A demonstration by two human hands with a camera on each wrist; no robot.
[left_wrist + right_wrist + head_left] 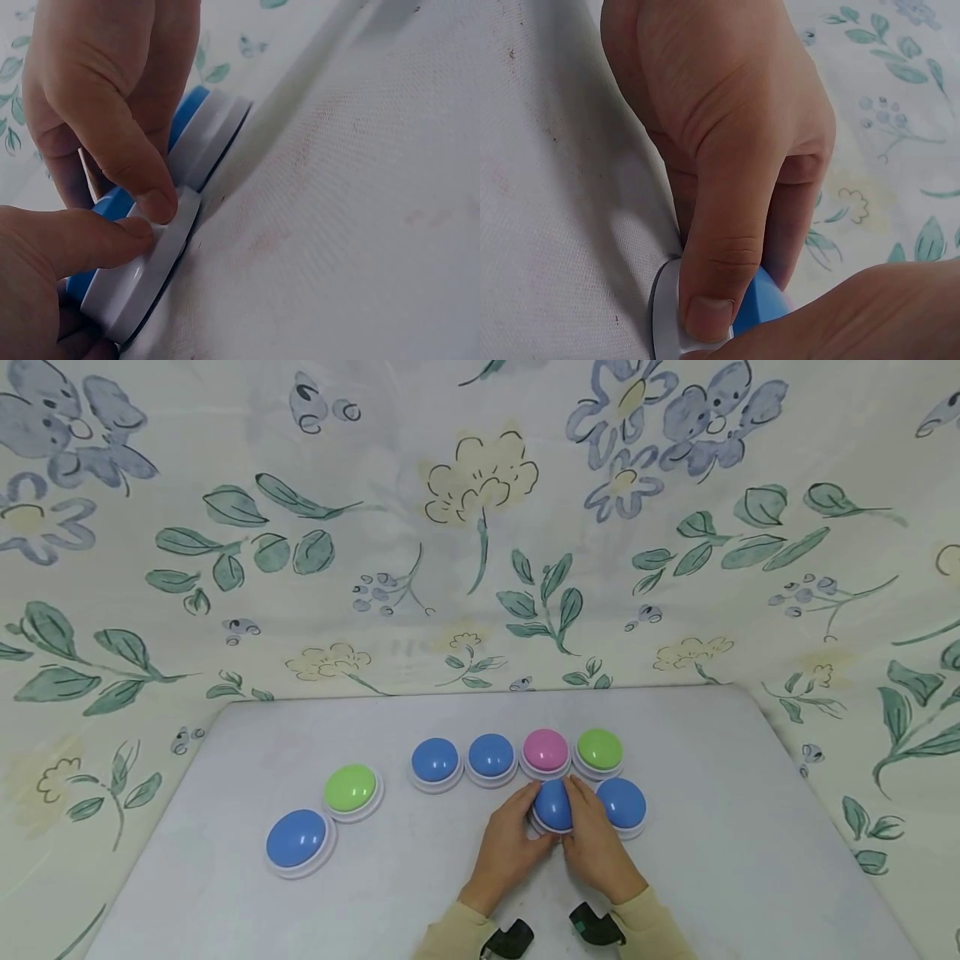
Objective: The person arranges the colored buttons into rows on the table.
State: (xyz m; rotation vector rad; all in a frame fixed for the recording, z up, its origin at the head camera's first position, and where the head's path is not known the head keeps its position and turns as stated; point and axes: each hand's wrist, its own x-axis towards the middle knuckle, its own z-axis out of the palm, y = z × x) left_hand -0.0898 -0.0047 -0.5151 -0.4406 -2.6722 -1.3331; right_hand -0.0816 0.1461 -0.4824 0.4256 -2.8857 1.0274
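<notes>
Both hands hold one blue dome push button [553, 806] with a white base, near the middle of the white table. My left hand [506, 839] grips its left side and my right hand [592, 843] its right side. In the left wrist view both thumbs press on the white rim [142, 277], close together. The right wrist view shows the right thumb [714, 300] on the white base, with part of the blue dome hidden by the hands. Just right of the right hand sits another blue button [622, 804]. A pink button [545, 752] stands right behind the held one.
A green button [600, 750] stands beside the pink one, and two blue buttons [435, 762] continue that row leftward. Farther left are another green button [350, 788] and a larger-looking blue button [297, 839]. Flower-patterned cloth [480, 552] surrounds the white table [720, 827].
</notes>
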